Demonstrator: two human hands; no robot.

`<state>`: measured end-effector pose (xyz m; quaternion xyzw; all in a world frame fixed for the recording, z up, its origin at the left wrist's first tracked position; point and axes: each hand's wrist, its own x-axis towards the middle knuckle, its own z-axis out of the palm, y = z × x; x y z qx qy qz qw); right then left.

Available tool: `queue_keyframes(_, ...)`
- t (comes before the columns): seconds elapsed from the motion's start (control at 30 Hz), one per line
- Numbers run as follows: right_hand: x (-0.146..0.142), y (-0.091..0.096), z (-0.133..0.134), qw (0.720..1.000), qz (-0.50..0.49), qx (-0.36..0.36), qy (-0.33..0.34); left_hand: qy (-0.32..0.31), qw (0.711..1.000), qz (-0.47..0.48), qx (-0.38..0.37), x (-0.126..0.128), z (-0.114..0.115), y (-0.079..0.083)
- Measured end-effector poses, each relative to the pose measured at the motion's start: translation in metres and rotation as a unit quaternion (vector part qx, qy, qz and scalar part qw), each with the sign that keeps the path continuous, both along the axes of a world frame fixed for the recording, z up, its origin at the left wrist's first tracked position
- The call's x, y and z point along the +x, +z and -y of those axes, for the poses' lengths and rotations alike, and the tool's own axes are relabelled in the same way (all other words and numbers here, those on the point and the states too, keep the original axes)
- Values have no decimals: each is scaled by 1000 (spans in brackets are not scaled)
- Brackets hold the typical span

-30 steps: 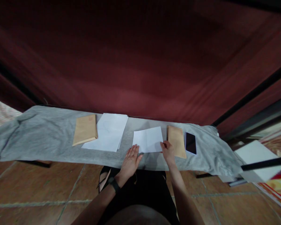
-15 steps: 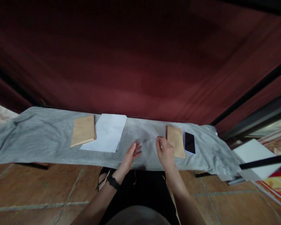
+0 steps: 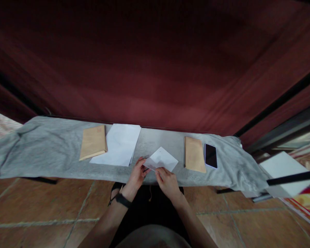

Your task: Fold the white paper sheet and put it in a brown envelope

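A folded sheet of white paper [image 3: 162, 159] is held between my two hands, just above the grey cloth [image 3: 64, 168]. My left hand [image 3: 138, 173], with a dark band on its wrist, grips the paper's left corner. At the near edge, my right hand [image 3: 167, 181] pinches the sheet between thumb and fingers. Left of my hands lies a stack of white paper [image 3: 122, 144], partly covered by a stack of brown envelopes [image 3: 93, 142]. A second stack of brown envelopes [image 3: 195, 154] lies to the right of the folded sheet.
A phone [image 3: 211, 156] with a dark screen lies beside the right envelopes. Behind the narrow cloth-covered surface rises a dark red panel [image 3: 144, 86]. A white box [image 3: 286, 168] stands at the far right, past a black bar [image 3: 294, 178]. Brown floor tiles [image 3: 54, 203] show below.
My right hand has moved left and toward me with the blurred paper, which now shows clearly as a folded sheet. My left hand, open before, has closed on its left corner.
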<state>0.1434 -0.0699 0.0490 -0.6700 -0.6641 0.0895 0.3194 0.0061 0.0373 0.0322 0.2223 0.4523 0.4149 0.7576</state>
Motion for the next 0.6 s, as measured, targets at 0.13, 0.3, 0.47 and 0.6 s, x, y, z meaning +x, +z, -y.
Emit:
queue_keyframes(0.13, 11, -4, 0, 995, -77, -1, -62, 10, 996, -37, 86, -3, -3, -8)
queue_keyframes(0.3, 33, 1, -7, 976, -177, -25, -128, -47, 983, -74, 163, -2, -10, -21)
queue_keyframes(0.47, 43, 1, -13, 954, -276, -8, -118, -78, 960, -118, 243, 12, -25, -26)
queue_keyframes(0.6, 45, -8, -11, 943, -312, 4, -116, -150, 937, -125, 289, 20, -34, -22)
